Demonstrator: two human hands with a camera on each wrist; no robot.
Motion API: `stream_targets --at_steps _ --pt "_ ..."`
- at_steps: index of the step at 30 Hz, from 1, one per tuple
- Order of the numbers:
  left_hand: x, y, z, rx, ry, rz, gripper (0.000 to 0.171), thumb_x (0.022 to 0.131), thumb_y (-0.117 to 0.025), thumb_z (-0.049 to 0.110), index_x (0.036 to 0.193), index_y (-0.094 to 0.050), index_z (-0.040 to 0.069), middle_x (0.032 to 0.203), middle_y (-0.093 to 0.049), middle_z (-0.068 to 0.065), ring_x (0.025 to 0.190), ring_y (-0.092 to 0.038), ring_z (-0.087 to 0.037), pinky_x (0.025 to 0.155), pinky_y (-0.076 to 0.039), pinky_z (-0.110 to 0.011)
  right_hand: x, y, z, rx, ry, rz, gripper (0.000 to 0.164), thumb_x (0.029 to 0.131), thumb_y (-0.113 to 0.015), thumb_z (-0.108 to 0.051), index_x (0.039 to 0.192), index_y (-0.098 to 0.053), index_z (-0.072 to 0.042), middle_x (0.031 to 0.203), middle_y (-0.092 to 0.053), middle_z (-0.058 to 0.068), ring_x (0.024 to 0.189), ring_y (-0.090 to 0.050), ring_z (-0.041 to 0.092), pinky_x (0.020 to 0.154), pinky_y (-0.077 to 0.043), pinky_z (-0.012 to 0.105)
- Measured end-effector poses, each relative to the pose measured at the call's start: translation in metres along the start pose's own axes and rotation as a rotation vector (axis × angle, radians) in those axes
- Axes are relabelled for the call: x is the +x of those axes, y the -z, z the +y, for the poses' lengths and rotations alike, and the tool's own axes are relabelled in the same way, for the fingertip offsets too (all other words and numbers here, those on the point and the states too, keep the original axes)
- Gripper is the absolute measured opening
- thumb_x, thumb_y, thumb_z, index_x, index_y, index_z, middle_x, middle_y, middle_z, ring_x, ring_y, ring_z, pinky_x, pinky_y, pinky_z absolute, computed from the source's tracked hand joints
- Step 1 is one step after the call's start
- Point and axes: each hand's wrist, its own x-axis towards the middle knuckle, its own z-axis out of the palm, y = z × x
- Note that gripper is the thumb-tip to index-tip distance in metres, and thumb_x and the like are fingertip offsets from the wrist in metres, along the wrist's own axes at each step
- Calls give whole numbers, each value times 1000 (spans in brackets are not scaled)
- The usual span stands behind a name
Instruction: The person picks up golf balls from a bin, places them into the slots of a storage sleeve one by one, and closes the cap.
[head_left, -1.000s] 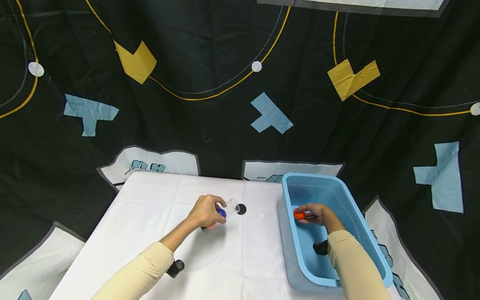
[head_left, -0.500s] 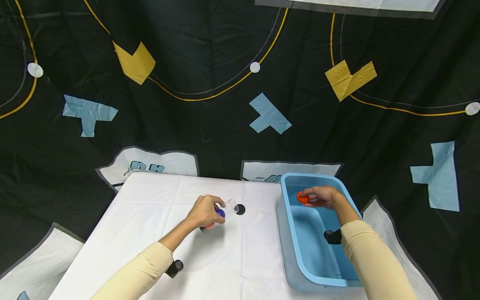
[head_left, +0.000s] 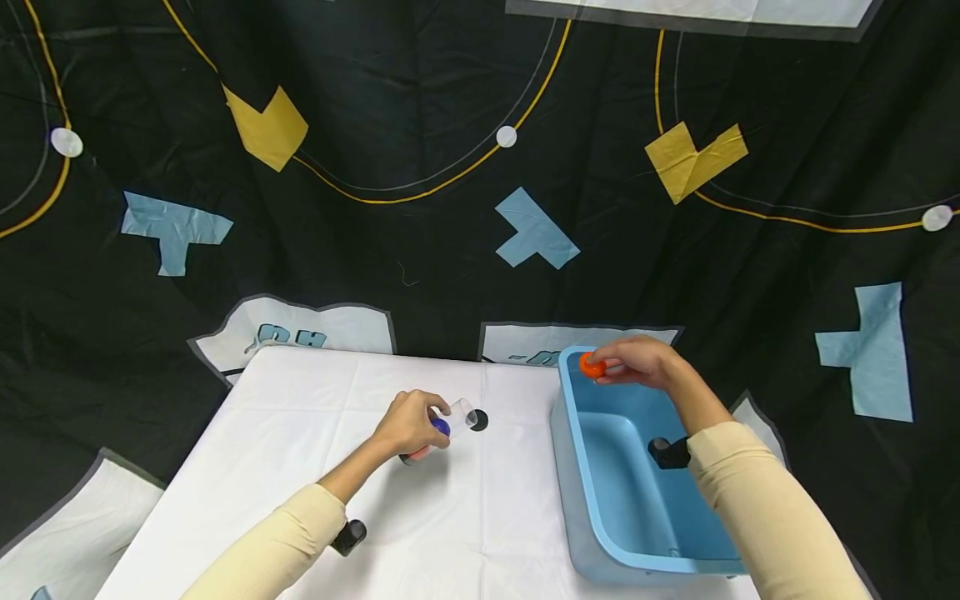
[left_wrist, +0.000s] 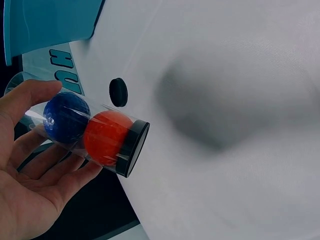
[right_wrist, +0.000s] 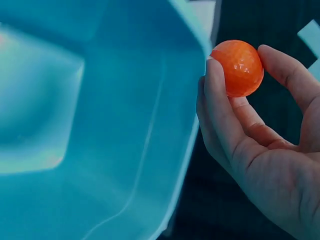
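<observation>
My left hand point(head_left: 412, 423) grips a clear plastic tube point(left_wrist: 102, 111) above the white table, tilted with its open end up and to the right in the head view. Inside the tube are a blue ball point(left_wrist: 67, 118) and an orange-red ball point(left_wrist: 107, 137), which rests against the black end cap point(left_wrist: 133, 149). Between thumb and fingertips, my right hand point(head_left: 636, 362) pinches an orange ball point(right_wrist: 238, 68). That hand hangs over the far end of the blue bin point(head_left: 600, 508), near the rim.
A black round cap point(head_left: 477, 420) lies on the white table point(head_left: 420, 525) just beyond the tube's mouth. The inner floor of the bin point(right_wrist: 35, 105) shows in the right wrist view. A black curtain point(head_left: 420, 258) with tape marks stands behind.
Holding the orange ball, my right hand has risen from inside the bin and moved toward its far end. My left hand has stayed in place with the tube.
</observation>
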Motion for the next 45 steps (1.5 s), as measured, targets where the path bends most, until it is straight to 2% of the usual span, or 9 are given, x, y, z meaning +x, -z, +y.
stream_targets --at_steps 7,10,15,23,30,37,45 --pt "1 0 0 8 -2 -1 38 62 -92 11 97 -78 12 87 -77 -8 88 -70 -24 71 -58 -32 3 -25 -25 -9 50 -30 45 99 -64 -18 135 -54 9 130 -58 26 102 -68 27 95 -57 36" --pt "1 0 0 8 -9 -7 39 62 -91 11 98 -78 12 86 -77 -8 86 -70 -23 70 -58 -32 8 -37 -31 10 45 -58 43 99 -64 -15 133 -55 9 132 -56 27 104 -67 30 99 -54 40" --pt "2 0 0 1 -13 -8 39 62 -91 11 99 -78 11 85 -77 -9 78 -71 -19 69 -58 -31 18 -59 -38 19 41 -84 38 97 -66 -14 126 -58 9 126 -60 23 102 -67 30 104 -50 46" --pt "3 0 2 4 -15 2 39 61 -92 11 97 -78 11 83 -77 -7 77 -70 -18 67 -56 -29 30 -92 -40 43 9 -63 32 92 -72 -12 116 -65 7 116 -66 20 95 -73 31 95 -56 43" --pt "4 0 4 10 3 -3 39 61 -91 12 98 -78 12 83 -77 -6 82 -68 -20 67 -55 -28 34 -115 -38 46 -5 -78 28 88 -75 -11 110 -70 7 112 -68 18 96 -73 33 91 -58 41" --pt "4 -1 5 9 9 -14 38 63 -91 12 98 -78 12 85 -77 -7 80 -69 -19 67 -56 -28 38 -132 -36 62 -6 -106 26 87 -76 -9 107 -70 7 106 -70 17 95 -73 33 87 -59 40" --pt "5 -2 6 2 0 -28 39 64 -91 12 101 -78 8 86 -77 -8 78 -70 -18 70 -57 -31 41 -146 -32 15 -4 -97 26 87 -77 -12 106 -72 6 101 -73 16 82 -75 26 84 -60 37"
